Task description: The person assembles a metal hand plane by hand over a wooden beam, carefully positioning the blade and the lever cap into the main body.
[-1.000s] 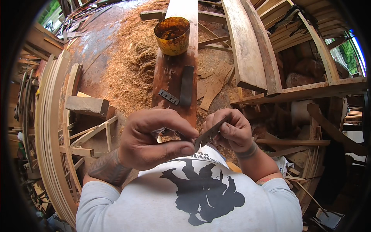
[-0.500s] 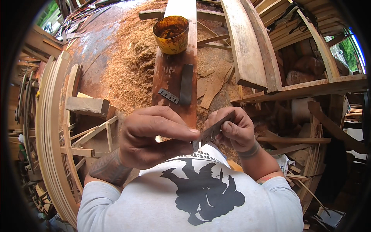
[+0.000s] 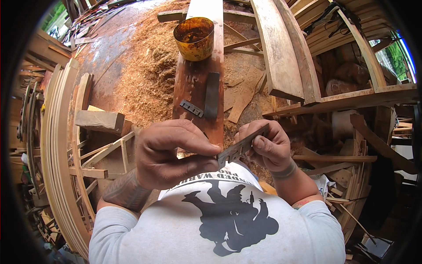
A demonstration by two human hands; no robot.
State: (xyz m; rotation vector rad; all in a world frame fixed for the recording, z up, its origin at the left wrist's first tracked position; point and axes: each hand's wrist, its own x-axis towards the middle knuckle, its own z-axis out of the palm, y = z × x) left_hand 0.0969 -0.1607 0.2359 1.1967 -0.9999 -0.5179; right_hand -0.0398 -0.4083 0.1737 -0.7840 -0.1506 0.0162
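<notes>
A thin slotted metal blade (image 3: 237, 148), like a planer blade, is held tilted in front of my shirt. Its upper right end is gripped between the thumb and curled fingers of my right hand (image 3: 268, 145). At the lower left end, the thumb and forefinger of my left hand (image 3: 171, 147) come together against it; the exact contact is hard to make out. Beyond my hands, a second slotted metal piece (image 3: 191, 108) lies on a wet brown board (image 3: 187, 83). Beside it rests a long dark flat bar (image 3: 212, 94), perhaps a sharpening stone.
A stained yellow tub (image 3: 193, 48) stands farther along the board. Sawdust (image 3: 145, 83) is heaped to its left. Thick planks (image 3: 281, 57) lie at the right, a wood block (image 3: 99, 119) sits at the left, and long strips (image 3: 57, 154) stand along the left side.
My left fingertips have drawn back slightly left along the blade, uncovering more of its slotted face. The blade has tipped a little, and my right hand keeps its hold.
</notes>
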